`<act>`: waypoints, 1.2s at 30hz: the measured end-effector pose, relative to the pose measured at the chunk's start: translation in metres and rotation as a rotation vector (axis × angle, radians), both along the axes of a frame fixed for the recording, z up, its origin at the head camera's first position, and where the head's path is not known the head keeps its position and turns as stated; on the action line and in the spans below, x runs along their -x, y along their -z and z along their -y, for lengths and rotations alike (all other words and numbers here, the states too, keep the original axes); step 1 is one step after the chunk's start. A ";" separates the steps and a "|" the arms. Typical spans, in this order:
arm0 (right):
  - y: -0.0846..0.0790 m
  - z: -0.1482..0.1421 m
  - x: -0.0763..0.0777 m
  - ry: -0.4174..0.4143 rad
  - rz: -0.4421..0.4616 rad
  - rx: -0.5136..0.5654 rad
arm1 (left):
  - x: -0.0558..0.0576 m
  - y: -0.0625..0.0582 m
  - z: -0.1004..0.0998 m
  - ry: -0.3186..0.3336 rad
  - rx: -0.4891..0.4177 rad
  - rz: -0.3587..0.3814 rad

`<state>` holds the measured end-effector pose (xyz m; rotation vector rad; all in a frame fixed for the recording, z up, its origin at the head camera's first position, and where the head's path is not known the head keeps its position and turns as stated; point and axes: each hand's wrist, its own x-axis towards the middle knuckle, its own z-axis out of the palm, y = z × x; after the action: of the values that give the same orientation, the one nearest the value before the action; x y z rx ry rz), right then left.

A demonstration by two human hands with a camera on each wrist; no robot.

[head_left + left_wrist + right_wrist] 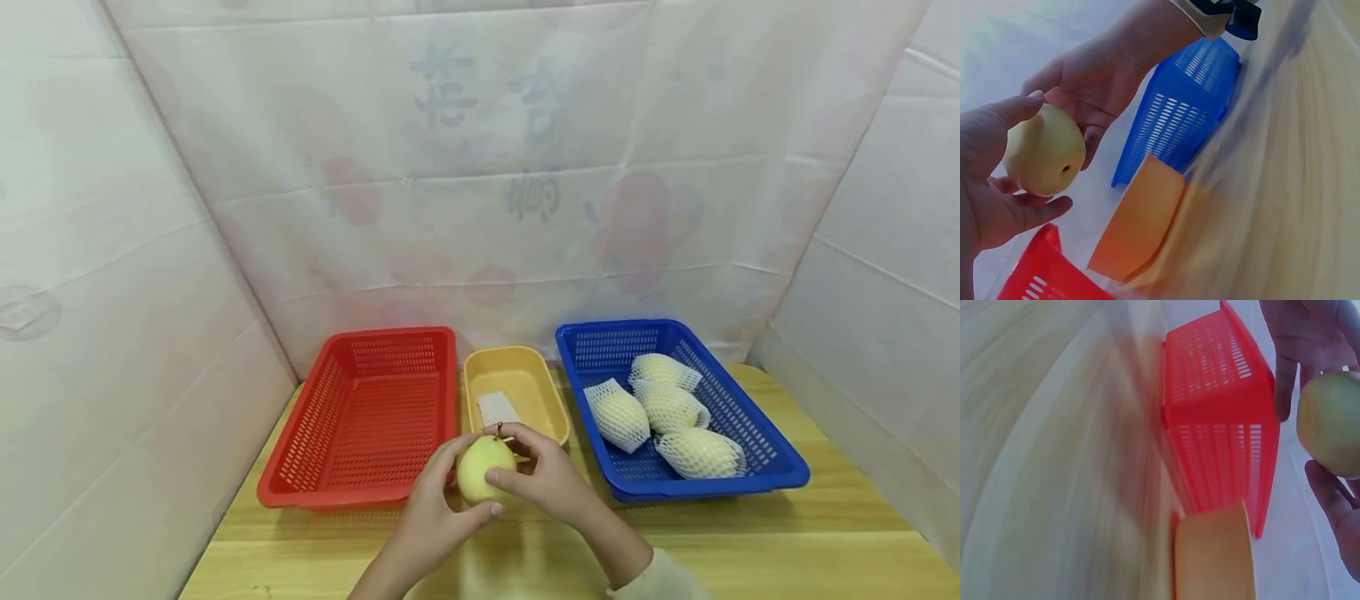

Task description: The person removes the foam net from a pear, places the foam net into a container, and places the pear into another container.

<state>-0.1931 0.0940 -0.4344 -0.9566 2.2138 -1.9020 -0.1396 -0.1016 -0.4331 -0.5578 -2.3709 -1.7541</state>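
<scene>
A pale yellow-green pear (482,471) with a short brown stem is held up in front of the yellow tray, above the wooden table. My left hand (435,518) grips it from the left, thumb below and fingers along its side. From the right, my right hand (553,479) holds the same pear, its thumb on the near face and its fingers behind. The pear (1045,150) is bare, and a small dark hollow shows on it in the left wrist view. In the right wrist view the pear (1333,423) is partly cut off by the frame edge.
At the left stands a red basket (447,400) with nothing visible inside. A yellow tray (536,392) behind the hands holds a white net-like piece (497,408). To the right, a blue basket (772,479) contains several pears in white foam nets (618,418). Fabric walls (480,242) enclose the table.
</scene>
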 end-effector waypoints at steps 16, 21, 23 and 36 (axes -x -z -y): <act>-0.010 0.053 0.016 0.045 -0.021 0.006 | 0.011 -0.021 0.038 -0.222 0.159 -0.126; -0.011 0.070 0.021 0.112 -0.120 -0.016 | 0.016 -0.025 0.057 -0.281 0.293 -0.164; -0.010 0.075 0.023 0.146 -0.178 -0.043 | 0.020 -0.026 0.064 -0.309 0.352 -0.172; 0.014 0.084 0.017 0.219 -0.653 -0.404 | 0.047 -0.023 0.097 -0.347 0.635 0.000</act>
<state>-0.2102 0.0105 -0.4488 -1.4476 3.0044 -1.2070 -0.1869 -0.1991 -0.4097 -0.1807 -2.7955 -0.8487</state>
